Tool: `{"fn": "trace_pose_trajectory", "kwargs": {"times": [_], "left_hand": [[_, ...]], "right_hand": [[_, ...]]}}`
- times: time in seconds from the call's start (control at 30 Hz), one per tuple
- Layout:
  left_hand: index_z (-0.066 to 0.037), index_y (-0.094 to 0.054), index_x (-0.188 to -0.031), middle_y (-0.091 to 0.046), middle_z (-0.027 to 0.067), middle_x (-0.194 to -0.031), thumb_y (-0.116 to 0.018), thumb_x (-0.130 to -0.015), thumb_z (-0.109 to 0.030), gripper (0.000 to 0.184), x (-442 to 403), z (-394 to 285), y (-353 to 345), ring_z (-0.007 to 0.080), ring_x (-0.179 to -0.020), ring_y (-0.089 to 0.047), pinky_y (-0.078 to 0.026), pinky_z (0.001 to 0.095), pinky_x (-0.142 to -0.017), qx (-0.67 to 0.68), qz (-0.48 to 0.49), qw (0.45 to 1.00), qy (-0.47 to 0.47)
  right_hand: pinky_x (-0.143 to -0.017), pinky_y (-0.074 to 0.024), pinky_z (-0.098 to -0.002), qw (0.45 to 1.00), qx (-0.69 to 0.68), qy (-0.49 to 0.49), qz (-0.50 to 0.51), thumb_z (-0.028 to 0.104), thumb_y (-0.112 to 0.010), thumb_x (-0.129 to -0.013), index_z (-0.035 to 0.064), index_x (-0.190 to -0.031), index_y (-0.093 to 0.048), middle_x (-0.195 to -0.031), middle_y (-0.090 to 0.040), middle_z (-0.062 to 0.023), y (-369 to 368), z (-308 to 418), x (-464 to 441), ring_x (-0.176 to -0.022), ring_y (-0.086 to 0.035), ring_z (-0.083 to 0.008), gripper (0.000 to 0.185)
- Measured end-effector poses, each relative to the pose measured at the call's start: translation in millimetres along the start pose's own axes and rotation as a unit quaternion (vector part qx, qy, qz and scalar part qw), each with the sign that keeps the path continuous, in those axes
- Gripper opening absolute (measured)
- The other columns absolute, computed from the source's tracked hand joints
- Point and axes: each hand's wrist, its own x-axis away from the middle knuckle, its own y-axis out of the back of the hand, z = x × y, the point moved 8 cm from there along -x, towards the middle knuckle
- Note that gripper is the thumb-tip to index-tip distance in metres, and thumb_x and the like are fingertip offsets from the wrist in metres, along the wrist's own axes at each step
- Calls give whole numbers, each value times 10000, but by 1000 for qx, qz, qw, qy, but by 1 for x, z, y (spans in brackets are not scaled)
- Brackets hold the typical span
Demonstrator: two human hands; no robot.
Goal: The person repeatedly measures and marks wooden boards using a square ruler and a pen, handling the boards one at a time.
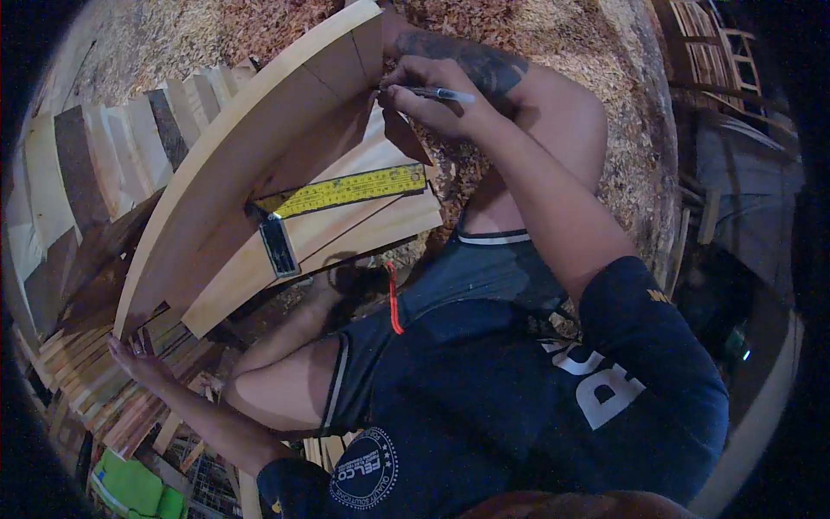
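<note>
My right hand (432, 97) is closed round a slim pen (441, 93), its tip against the right end of a curved wooden board (233, 147). Dark lines cross that end of the board. At the board's lower left end is my left hand (138, 356), fingers apart and touching or very close to the edge. A yellow folding rule or square blade (350, 190) with a dark stock (279, 246) lies on a flat light plank (346, 229) beside the curved board.
Stacked wood strips (112, 164) stand at the left, with more boards (130, 381) below them. A green bag or cloth (134, 489) lies at the lower left. Wood shavings (553, 35) cover the ground at the top. A red cord (395, 298) hangs near my lap.
</note>
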Motion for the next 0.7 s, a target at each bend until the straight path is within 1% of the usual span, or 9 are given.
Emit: {"fn": "trace_pose_trajectory", "kwargs": {"times": [0.17, 0.27, 0.37, 0.47, 0.57, 0.63, 0.7], "left_hand": [[-49, -292, -1502, -465, 164, -1388, -646, -927, -497, 810, 0, 3, 2, 346, -1276, -474, -430, 481, -1064, 9, -8, 1000, 4], [-51, -307, -1488, -479, 160, -1359, -645, -929, -499, 793, 2, 0, -2, 338, -1274, -480, -430, 483, -1066, 21, 5, 1000, 15], [-53, -326, -1472, -494, 148, -1332, -648, -926, -500, 776, 10, -8, -11, 326, -1254, -494, -439, 487, -1056, 20, 6, 1000, 15], [-52, -333, -1463, -488, 147, -1347, -650, -925, -504, 771, 12, -10, -10, 326, -1246, -498, -439, 485, -1059, -1, 2, 1000, 18], [-46, -315, -1470, -468, 155, -1378, -654, -925, -497, 785, 12, -9, -10, 339, -1257, -491, -436, 488, -1065, 12, 8, 999, 38], [-48, -298, -1480, -458, 161, -1391, -655, -926, -491, 794, -2, 4, 4, 348, -1268, -486, -435, 489, -1067, 22, -2, 999, 34], [-52, -281, -1492, -448, 165, -1405, -656, -927, -485, 805, 1, -2, -5, 354, -1276, -479, -435, 489, -1064, 22, -5, 999, 32]], "right_hand": [[-749, -530, -355, 1000, -20, -1, -3, 285, -676, -897, 31, -993, -676, -877, -716, -120, 0, 3, 1, -830, -679, -187, 272], [-747, -529, -356, 1000, -13, -20, 4, 289, -675, -897, 36, -990, -674, -878, -716, -119, -2, -2, 1, -824, -678, -190, 270], [-745, -529, -356, 1000, -7, -12, -5, 292, -675, -895, 45, -989, -673, -868, -713, -106, -2, -1, 0, -823, -673, -183, 264], [-745, -527, -353, 999, 18, -38, 2, 290, -672, -894, 50, -989, -670, -855, -705, -90, 0, -1, 1, -824, -662, -165, 259], [-749, -527, -352, 1000, -13, -2, 9, 280, -675, -884, 53, -988, -666, -850, -698, -84, -1, -1, -1, -820, -656, -164, 250], [-751, -527, -350, 1000, -10, -16, -4, 271, -674, -880, 48, -984, -661, -852, -696, -83, -1, 1, 0, -818, -650, -163, 247], [-750, -527, -348, 999, -16, -37, -2, 259, -675, -873, 44, -980, -656, -851, -695, -84, -2, -2, 0, -815, -645, -162, 241]]}}
